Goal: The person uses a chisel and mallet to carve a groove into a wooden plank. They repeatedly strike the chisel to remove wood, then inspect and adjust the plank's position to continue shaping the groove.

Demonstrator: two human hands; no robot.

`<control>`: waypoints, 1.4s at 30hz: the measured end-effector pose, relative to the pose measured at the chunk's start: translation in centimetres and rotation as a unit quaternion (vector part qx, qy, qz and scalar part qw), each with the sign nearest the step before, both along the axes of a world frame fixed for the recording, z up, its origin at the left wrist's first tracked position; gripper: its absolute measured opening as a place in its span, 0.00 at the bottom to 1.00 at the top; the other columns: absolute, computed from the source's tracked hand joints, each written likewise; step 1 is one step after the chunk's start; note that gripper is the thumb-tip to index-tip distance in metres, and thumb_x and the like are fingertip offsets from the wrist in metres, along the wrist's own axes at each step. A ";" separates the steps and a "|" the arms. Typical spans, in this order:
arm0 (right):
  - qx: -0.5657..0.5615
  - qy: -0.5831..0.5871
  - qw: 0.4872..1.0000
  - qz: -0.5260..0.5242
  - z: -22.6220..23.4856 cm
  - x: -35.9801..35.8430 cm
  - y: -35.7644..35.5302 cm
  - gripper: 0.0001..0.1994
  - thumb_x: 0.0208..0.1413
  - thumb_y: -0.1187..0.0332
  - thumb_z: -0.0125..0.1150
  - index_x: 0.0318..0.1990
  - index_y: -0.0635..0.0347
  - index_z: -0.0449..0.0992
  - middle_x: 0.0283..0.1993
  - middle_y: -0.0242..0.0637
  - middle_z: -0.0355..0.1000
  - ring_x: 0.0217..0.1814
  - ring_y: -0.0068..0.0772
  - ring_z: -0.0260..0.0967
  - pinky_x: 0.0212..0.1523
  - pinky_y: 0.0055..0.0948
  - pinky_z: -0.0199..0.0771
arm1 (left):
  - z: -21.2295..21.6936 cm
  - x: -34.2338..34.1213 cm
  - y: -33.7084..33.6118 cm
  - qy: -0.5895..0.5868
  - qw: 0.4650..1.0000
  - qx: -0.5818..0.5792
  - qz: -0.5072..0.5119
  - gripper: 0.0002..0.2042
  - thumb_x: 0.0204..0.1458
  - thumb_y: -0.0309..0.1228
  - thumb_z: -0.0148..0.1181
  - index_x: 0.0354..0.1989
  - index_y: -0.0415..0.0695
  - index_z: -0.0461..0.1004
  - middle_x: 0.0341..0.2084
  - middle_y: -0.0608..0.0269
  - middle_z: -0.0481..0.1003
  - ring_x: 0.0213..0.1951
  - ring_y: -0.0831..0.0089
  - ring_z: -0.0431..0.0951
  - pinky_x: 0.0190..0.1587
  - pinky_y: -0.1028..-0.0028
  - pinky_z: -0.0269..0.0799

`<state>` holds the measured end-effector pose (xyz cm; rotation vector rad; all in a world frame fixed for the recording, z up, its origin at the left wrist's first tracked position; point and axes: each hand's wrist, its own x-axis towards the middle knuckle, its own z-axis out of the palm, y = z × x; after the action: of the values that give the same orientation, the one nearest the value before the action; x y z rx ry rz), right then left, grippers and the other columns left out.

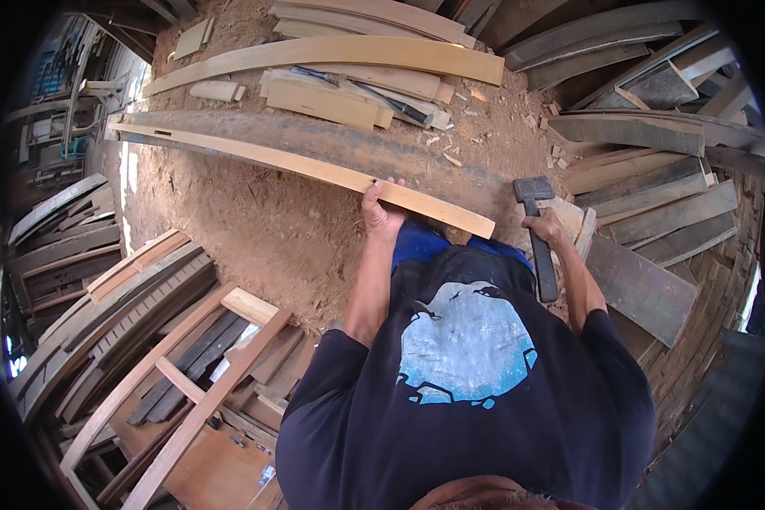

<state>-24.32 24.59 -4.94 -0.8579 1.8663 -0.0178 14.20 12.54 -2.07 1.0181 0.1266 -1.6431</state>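
While your left hand (384, 219) grasps it near its right end, the long, narrow, pale-yellow wooden strip (438, 206) lies slanted before you, along the near side of a thick, weathered brown wooden beam (314, 140). Left hand: thumb and fingers close about the strip's edge, forearm angled up from your lower left. Right hand (546, 226): clenched around the handle, just below the head, of a dark, block-headed hammer (542, 265); head up, handle end pointing back toward you, all of it right of the strip and apart from it. Right elbow bent outward.

Strip looks smooth and clean, slightly bowed in this view, with a small dark slot near its far left end; its right end is cut square.

Past the beam, you have a long, curved, pale wooden board (348, 51) and short, flat, pale planks (314, 99), with dark, slender hand tools (404, 109) lying on them. Chips dot the reddish-brown dirt floor (255, 204). To your left, a light wooden frame with crossbars (180, 380) leans over piled timber; to your right, stacked greyish boards (676, 212) fan out.
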 end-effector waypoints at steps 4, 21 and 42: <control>-0.183 0.043 0.979 0.077 11.4 3.0 -1.0 0.21 0.48 0.59 0.67 0.42 0.69 0.76 0.38 0.54 0.76 0.43 0.54 0.75 0.48 0.45 0.75 | -1.1 -1.4 -1.3 -0.007 1.000 -0.011 -0.002 0.16 0.38 0.32 0.71 0.36 0.51 0.73 0.31 0.63 0.74 0.39 0.64 0.77 0.53 0.53 0.75; -0.294 0.085 0.931 0.198 16.6 14.0 -2.7 0.25 0.57 0.61 0.62 0.54 0.74 0.67 0.33 0.65 0.75 0.40 0.68 0.75 0.43 0.56 0.73 | -6.9 -0.7 -0.6 0.012 0.999 -0.036 -0.020 0.13 0.40 0.34 0.72 0.32 0.50 0.74 0.32 0.62 0.74 0.42 0.60 0.76 0.56 0.57 0.73; -0.212 0.086 0.896 0.381 14.8 11.9 -4.8 0.17 0.56 0.64 0.61 0.47 0.66 0.68 0.32 0.59 0.76 0.37 0.64 0.76 0.39 0.54 0.75 | -6.4 -1.0 0.1 0.007 0.999 -0.049 -0.017 0.13 0.43 0.32 0.66 0.36 0.47 0.72 0.32 0.67 0.73 0.37 0.67 0.77 0.53 0.60 0.75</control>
<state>-12.40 19.75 9.89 -1.9067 1.5830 0.1479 13.24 12.59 -8.48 0.9398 0.0380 -1.6717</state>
